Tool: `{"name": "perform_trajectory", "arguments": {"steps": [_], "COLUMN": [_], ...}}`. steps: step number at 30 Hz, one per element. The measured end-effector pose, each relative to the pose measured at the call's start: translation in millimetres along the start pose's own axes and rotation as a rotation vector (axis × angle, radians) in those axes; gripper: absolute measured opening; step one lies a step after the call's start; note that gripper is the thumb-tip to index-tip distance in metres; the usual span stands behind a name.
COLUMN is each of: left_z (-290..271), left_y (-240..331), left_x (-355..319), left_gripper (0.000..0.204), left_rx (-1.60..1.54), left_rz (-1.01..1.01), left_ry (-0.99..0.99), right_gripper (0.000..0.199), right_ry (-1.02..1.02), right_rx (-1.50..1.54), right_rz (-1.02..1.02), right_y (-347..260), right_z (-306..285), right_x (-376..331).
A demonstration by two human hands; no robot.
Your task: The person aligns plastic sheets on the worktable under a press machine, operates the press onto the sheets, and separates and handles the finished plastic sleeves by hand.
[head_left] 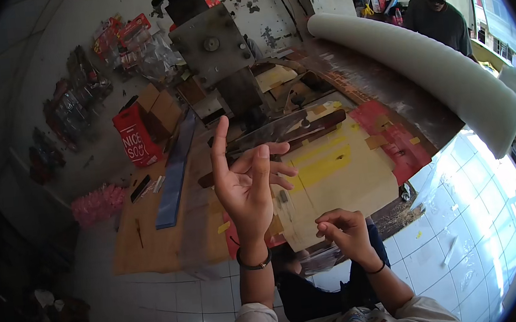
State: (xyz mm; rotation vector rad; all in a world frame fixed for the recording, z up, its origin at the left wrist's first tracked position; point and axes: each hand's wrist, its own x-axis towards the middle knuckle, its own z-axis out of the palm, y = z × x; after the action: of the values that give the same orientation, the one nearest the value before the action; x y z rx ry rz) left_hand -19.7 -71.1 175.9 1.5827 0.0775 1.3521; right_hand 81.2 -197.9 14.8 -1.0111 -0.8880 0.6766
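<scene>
My left hand [245, 190] is raised above the worktable, palm partly turned up. Its fingers are spread apart and nothing lies in them. Lower and to the right, my right hand [347, 233] hovers by the table's front edge with thumb and fingertips pinched together. Whatever is between those fingertips, if anything, is too small to make out. Beneath both hands lies a pale tan board [359, 179] with yellow patches. Across its far side runs a dark reddish-brown bar [329, 123]. Behind it stands a dark metal press [213, 47].
A long roll of white foam sheet [408, 44] lies along the right side of the table, near another person [439, 19]. On the left are a bluish strip [175, 175], a red bag [134, 135], cardboard boxes [159, 111] and pink plastic [97, 204]. Packaged goods [79, 82] hang on the wall.
</scene>
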Motion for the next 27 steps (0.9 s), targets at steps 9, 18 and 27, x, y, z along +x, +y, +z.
{"name": "perform_trajectory", "arguments": {"steps": [9,18,27], "left_z": [22.8,15.2,-1.8], "left_y": [5.5,16.7,24.2], "left_x": [40.3,74.3,100.4], "left_gripper": [0.073,0.070,0.065], "left_rx": [-0.020,0.079,0.153], "left_rz": [0.117,0.230,0.367], "left_ry": [0.009,0.065,0.129], "right_gripper": [0.016,0.022,0.031], "right_ry": [-0.245,-0.492,0.176], "right_rx": [0.156,-0.449,-0.331], "right_rz": [0.073,0.355,0.478], "right_y": [42.4,176.4,128.2], "right_z": [-15.3,-71.6,-202.3], "right_x": [-39.7,-100.7,-134.1]}}
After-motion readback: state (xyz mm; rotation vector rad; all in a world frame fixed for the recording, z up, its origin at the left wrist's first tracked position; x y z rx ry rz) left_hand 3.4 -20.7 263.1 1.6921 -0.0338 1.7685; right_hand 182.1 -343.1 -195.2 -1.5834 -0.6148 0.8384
